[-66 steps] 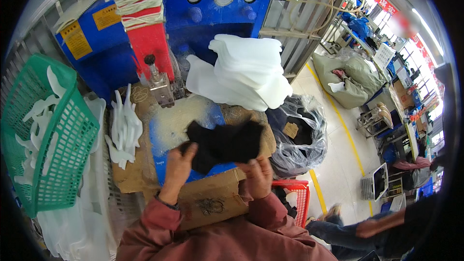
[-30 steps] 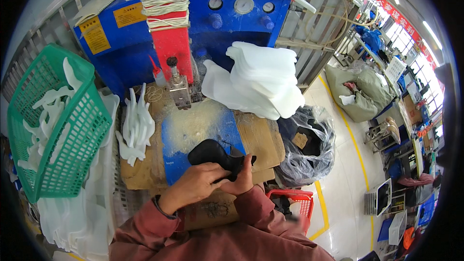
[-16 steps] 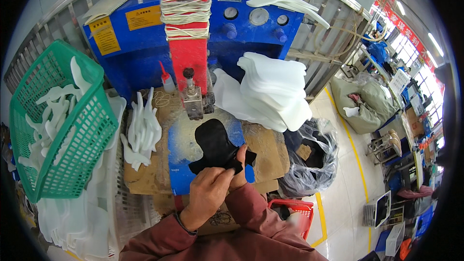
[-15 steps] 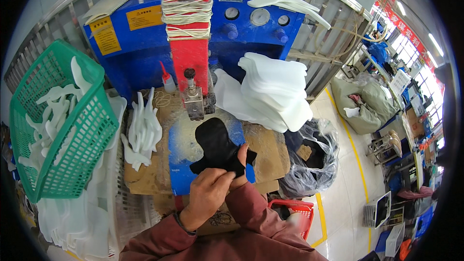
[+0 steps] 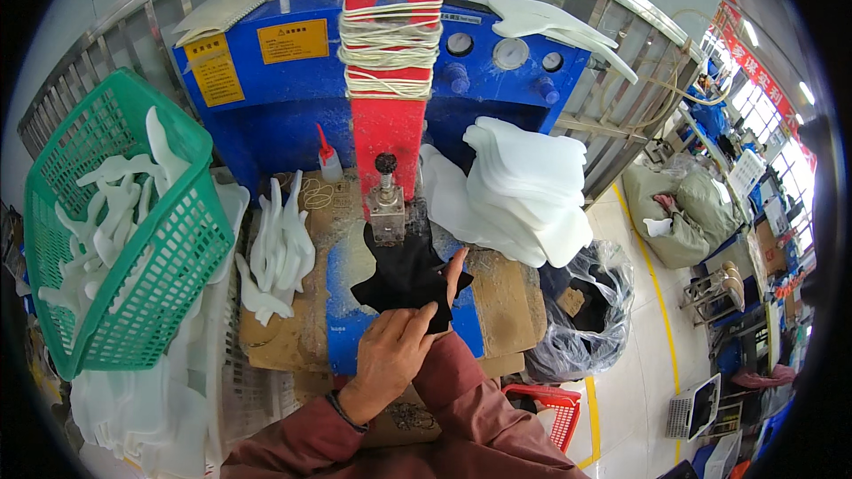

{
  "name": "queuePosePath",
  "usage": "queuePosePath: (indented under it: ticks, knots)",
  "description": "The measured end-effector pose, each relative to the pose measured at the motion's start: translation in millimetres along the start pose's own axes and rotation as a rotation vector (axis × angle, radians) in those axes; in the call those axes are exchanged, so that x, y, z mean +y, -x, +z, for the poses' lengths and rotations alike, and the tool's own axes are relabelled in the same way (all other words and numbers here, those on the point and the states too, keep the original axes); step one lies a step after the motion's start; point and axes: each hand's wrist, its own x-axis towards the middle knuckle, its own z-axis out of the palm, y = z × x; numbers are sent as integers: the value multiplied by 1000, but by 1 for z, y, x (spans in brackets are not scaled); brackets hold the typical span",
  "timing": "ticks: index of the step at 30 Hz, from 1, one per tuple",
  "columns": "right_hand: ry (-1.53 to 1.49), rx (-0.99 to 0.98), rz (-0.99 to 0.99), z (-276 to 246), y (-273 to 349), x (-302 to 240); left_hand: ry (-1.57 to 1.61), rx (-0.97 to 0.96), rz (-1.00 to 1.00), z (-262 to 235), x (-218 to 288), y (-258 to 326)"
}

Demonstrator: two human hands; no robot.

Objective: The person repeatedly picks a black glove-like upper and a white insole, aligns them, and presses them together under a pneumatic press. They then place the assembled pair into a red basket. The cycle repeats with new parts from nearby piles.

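A limp black piece of cloth or thin leather (image 5: 404, 277) lies over a blue work plate (image 5: 342, 350). Its far end reaches in beneath the metal head (image 5: 387, 215) of a red upright machine arm (image 5: 390, 133); whether the head presses on it I cannot tell. My left hand (image 5: 390, 359) is closed on the near edge of the black piece, fingertips pinched together. At the piece's right side, my right hand (image 5: 454, 279) grips it with the thumb pointing up; most of its other fingers are hidden beneath the material and behind my left hand.
White curved pieces fill a green basket (image 5: 222, 235) on the left, and several more (image 5: 280, 253) lie beside the plate. A stack of white sheets (image 5: 524, 186) stands right of the arm. Further right is a clear plastic bag (image 5: 581, 350) of dark scraps, above a red basket (image 5: 564, 404).
The black piece has moved forward, its far end now under the metal head, and it looks more rumpled. Both hands went with it, still holding on. The whole view has shifted slightly.
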Motion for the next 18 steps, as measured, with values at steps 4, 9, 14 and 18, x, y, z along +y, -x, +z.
queuePosePath:
  ticks: [4, 9, 14, 18]
  knots:
    - [106, 113, -56, 9, 0, 8, -10, 65, 35, 3, -7, -6]
    - [-30, -75, -72, 13, -15, 8, 1, 62, 205, 3, -26, -5]
    - [-25, -91, -44, 15, -18, 5, -1, 67, 213, 7, -31, -8]
    - [-24, -64, -34, 20, -18, 3, -2, -15, 251, 9, -37, -13]
